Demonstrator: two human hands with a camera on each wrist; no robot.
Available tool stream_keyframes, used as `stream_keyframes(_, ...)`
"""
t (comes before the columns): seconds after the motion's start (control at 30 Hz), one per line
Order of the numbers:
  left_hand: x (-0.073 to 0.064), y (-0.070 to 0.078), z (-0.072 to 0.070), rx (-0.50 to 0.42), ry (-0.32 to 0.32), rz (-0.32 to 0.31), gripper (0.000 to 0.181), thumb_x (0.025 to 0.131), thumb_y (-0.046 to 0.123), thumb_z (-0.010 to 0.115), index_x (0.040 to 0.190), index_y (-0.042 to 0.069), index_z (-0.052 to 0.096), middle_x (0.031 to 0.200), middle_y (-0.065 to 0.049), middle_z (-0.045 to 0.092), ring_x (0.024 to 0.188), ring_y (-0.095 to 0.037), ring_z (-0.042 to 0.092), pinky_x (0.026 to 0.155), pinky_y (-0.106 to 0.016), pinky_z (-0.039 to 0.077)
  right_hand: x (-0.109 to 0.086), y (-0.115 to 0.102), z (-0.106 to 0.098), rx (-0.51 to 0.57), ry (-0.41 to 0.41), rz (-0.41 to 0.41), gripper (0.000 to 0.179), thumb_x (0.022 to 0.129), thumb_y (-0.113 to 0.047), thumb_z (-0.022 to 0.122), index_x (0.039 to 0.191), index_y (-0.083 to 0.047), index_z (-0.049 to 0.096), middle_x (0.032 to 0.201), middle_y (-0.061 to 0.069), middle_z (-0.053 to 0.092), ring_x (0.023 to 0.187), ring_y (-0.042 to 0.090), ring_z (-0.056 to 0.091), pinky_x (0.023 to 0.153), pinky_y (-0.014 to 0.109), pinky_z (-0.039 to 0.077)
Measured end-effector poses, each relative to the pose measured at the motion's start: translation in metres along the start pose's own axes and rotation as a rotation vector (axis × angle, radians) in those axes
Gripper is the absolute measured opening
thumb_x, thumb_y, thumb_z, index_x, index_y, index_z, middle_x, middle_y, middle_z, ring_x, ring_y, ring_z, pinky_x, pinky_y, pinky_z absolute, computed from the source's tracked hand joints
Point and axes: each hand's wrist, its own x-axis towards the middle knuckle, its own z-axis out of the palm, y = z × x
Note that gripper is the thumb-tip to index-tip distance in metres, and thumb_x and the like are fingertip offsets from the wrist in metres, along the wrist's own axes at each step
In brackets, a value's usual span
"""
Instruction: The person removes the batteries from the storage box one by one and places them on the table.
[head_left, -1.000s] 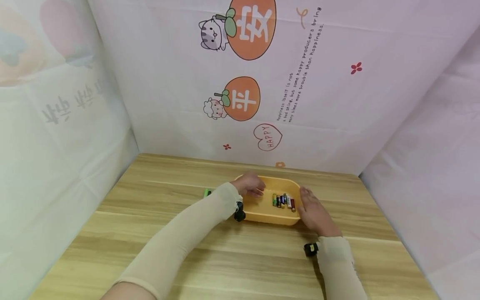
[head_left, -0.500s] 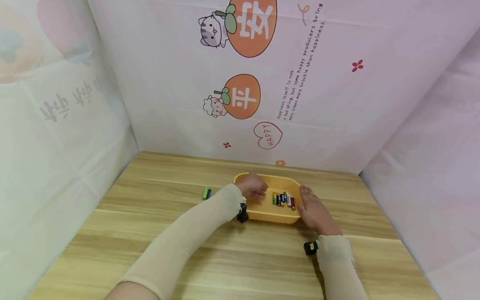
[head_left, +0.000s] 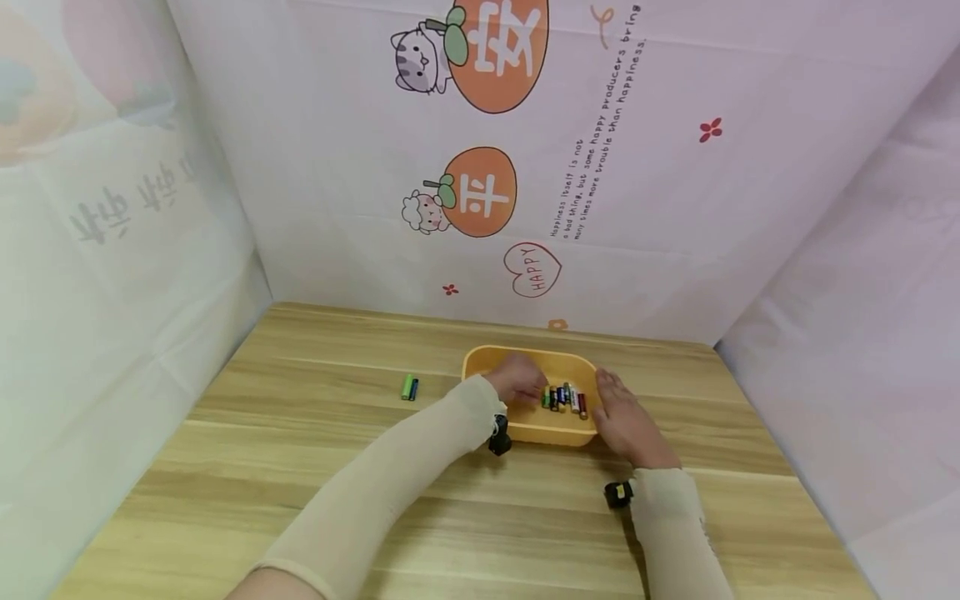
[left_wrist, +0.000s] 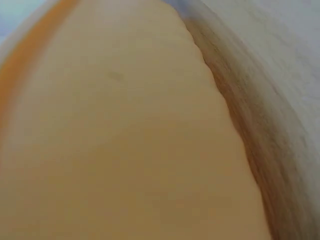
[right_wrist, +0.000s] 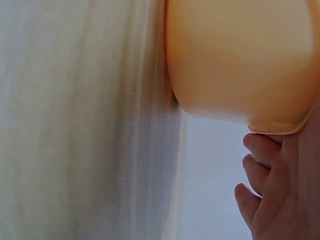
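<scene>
Surface: wooden table [head_left: 300, 467], pale plank grain, lying enclosed on three sides by white printed sheeting [head_left: 675, 208] bearing cartoon motifs.

Orange tray [head_left: 537, 432]: sitting mid-table. Row of batteries [head_left: 564, 398] lying inside, toward its right half.

Left hand [head_left: 517, 382]: reaching into the tray, fingers curled beside the batteries; whether it is gripping one cannot be told.

Right hand [head_left: 624, 421]: resting against the tray's right wall, fingers extended and relaxed.

Green battery [head_left: 408, 387]: lying alone on the table, well left of the tray.

Left wrist view: showing only blurred orange plastic.
</scene>
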Motion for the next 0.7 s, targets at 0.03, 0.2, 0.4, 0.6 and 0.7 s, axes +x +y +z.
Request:
stream_keyframes(0.03,0.001,-0.001,0.002,0.006,0.019,0.002,0.003,0.084,-0.006,0.066,0.086,-0.004,0.068,0.081,-0.017,0.067,0.062,-0.023,0.061,0.064,-0.037,0.06,0.0,0.0,0.0,0.004,0.0,0.002,0.061,0.104,-0.019,0.037,0.152,0.006,0.009,0.158,0.025,0.013,0.144,0.041,0.01,0.116,0.053,0.012)
stream_keyframes(0.2,0.009,-0.002,0.01,0.08,0.08,0.006,0.012,0.082,-0.006,0.067,0.072,-0.002,0.064,0.064,-0.011,0.059,0.049,-0.019,0.053,0.053,-0.034,0.056,0.0,-0.004,0.0,0.008,0.002,0.005,0.061,0.104,-0.02,0.036,0.152,0.006,0.009,0.158,0.025,0.013,0.144,0.041,0.011,0.116,0.053,0.012)
stream_keyframes(0.4,0.018,-0.003,0.015,0.183,0.097,0.009,0.012,0.083,-0.001,0.073,0.073,0.0,0.066,0.067,-0.012,0.06,0.054,-0.022,0.056,0.053,-0.036,0.057,0.002,-0.005,0.0,0.003,0.012,0.004,0.061,0.104,-0.021,0.036,0.153,0.005,0.01,0.158,0.024,0.013,0.144,0.041,0.011,0.116,0.053,0.012)
stream_keyframes(0.6,0.024,-0.005,0.019,0.275,0.07,0.006,0.006,0.081,-0.004,0.073,0.079,-0.001,0.068,0.071,-0.011,0.062,0.057,-0.024,0.061,0.049,-0.036,0.056,0.001,-0.002,0.001,-0.006,0.008,0.003,0.061,0.104,-0.021,0.036,0.153,0.005,0.009,0.158,0.023,0.013,0.144,0.04,0.01,0.117,0.052,0.013)
stream_keyframes(0.7,0.029,-0.009,0.019,0.316,0.067,0.014,0.006,0.078,-0.005,0.074,0.079,-0.002,0.068,0.07,-0.011,0.063,0.053,-0.024,0.061,0.045,-0.034,0.054,0.001,-0.001,0.002,-0.006,0.006,0.005,0.061,0.105,-0.021,0.036,0.153,0.005,0.009,0.158,0.023,0.013,0.144,0.04,0.01,0.116,0.053,0.013)
